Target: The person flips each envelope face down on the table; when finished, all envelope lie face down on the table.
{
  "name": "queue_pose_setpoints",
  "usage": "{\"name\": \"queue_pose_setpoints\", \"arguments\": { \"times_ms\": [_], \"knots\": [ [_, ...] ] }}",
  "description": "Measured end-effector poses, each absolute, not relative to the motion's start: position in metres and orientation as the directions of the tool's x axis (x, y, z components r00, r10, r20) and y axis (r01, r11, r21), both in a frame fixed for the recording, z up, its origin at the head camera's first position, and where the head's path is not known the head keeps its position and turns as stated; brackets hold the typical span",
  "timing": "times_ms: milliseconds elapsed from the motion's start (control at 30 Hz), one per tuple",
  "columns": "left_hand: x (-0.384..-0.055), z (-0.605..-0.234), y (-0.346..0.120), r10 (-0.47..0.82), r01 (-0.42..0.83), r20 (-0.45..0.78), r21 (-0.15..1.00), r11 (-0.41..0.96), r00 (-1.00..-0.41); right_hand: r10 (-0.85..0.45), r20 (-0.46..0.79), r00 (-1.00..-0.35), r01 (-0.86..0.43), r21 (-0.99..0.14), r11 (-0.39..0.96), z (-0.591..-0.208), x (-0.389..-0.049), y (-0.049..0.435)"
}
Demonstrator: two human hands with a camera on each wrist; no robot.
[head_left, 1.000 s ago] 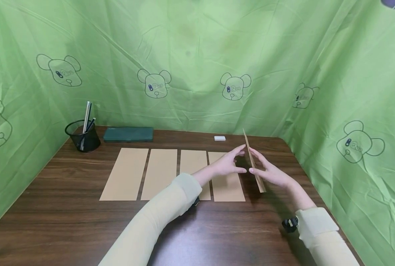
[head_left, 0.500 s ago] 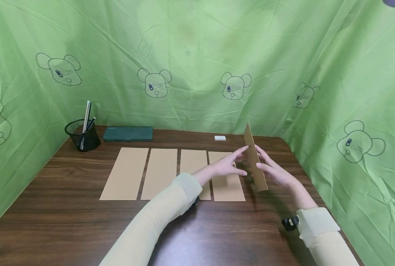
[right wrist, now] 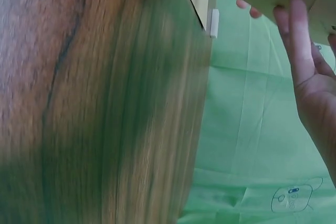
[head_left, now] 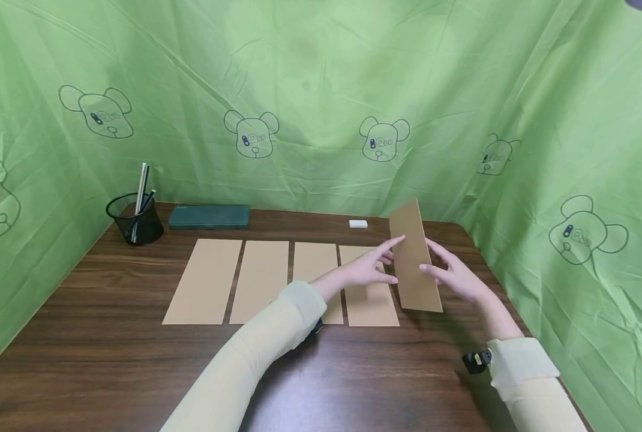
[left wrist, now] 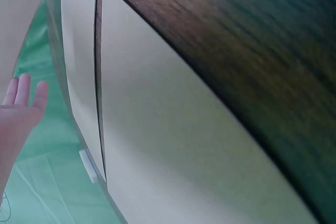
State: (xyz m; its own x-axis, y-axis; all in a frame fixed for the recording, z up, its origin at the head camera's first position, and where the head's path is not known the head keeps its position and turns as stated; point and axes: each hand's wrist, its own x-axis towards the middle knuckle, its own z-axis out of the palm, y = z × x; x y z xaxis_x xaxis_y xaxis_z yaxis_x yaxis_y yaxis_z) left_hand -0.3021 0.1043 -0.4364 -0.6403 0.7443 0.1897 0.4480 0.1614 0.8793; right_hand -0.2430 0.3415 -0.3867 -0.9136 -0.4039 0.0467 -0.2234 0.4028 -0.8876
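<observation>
A tan cardboard sheet (head_left: 411, 255) stands tilted above the right of the table. My right hand (head_left: 458, 279) pinches its right edge, thumb on the near face and fingers behind. At the left edge is my left hand (head_left: 366, 267), fingers extended, the index finger lying along the near face and the thumb by the edge. Several matching cardboard sheets (head_left: 202, 282) lie flat in a row to the left, partly hidden by the left arm. The held sheet (left wrist: 18, 14) fills a corner of the left wrist view; in the right wrist view, fingers (right wrist: 300, 40) press its face.
Along the back of the dark wood table (head_left: 137, 372) are a black mesh pen cup (head_left: 143, 225) with pens, a dark green flat case (head_left: 209, 217) and a small white eraser-like block (head_left: 357, 224). Green curtain (head_left: 310, 90) with bear drawings hangs round the back and sides.
The held cardboard sheet has turned from edge-on until its broad face shows to the head camera. My right hand has moved slightly right; my left hand has barely moved.
</observation>
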Motion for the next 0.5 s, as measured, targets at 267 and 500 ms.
{"name": "queue_pose_setpoints", "arguments": {
  "times_ms": [267, 500],
  "knots": [
    [-0.304, -0.439, 0.106, 0.737, 0.549, 0.210, 0.797, 0.251, -0.642, -0.370, 0.118, -0.922, -0.279, -0.862, 0.422, -0.391, -0.246, 0.354],
    [-0.303, -0.441, 0.104, 0.741, 0.587, 0.214, 0.757, 0.285, -0.636, -0.335, 0.195, -0.922, -0.339, -0.824, 0.455, -0.394, -0.247, 0.363]
  ]
}}
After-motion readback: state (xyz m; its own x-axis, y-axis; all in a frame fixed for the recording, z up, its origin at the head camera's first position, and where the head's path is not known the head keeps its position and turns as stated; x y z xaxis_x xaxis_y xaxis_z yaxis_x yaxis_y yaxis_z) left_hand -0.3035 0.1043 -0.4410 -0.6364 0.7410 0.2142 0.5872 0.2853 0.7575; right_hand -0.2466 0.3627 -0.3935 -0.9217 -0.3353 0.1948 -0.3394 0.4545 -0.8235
